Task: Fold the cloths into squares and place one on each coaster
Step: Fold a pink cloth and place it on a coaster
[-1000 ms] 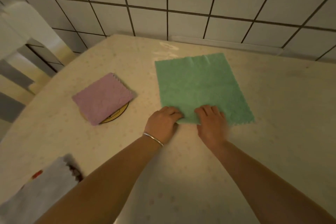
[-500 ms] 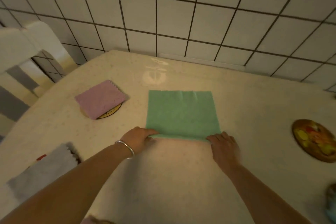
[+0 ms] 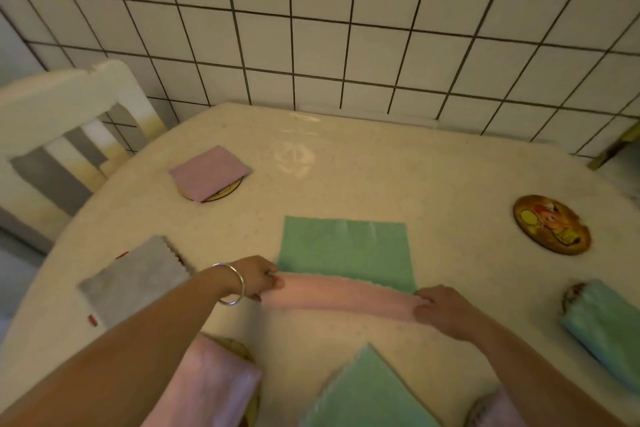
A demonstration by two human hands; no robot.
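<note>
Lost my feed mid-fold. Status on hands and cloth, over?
Left hand and right hand each pinch an end of the green cloth, near edge lifted, pale underside showing. Bare coaster to the right. Nothing in the way.

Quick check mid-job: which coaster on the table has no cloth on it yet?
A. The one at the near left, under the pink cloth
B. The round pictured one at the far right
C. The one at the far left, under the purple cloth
B: the pictured coaster at the far right lies bare, while the purple cloth and the pink cloth each cover theirs.
</note>
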